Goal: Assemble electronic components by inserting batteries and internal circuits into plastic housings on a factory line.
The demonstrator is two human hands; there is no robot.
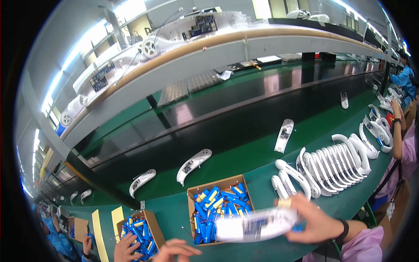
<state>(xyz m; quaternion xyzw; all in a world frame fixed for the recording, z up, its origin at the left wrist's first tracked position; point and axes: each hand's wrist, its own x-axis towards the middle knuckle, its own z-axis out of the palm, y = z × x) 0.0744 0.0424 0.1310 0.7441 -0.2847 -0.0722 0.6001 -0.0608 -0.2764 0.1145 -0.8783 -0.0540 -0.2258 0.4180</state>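
Note:
My right hand, with a black band at the wrist and a pale covering on one fingertip, grips the end of a white curved plastic housing. The housing is smeared by motion; a dark circuit board shows in it, and something small and blue peeks out by the fingers. It passes over the edge of a cardboard box filled with blue cylindrical batteries. At the lower edge, my left hand is partly cut off, its fingers stretched toward the housing, holding nothing visible.
Another hand, seemingly a co-worker's, rests at a smaller battery box. Stacked white housings stand at right; several more lie along the dark conveyor. A raised shelf spans the far side. Co-workers sit at both sides.

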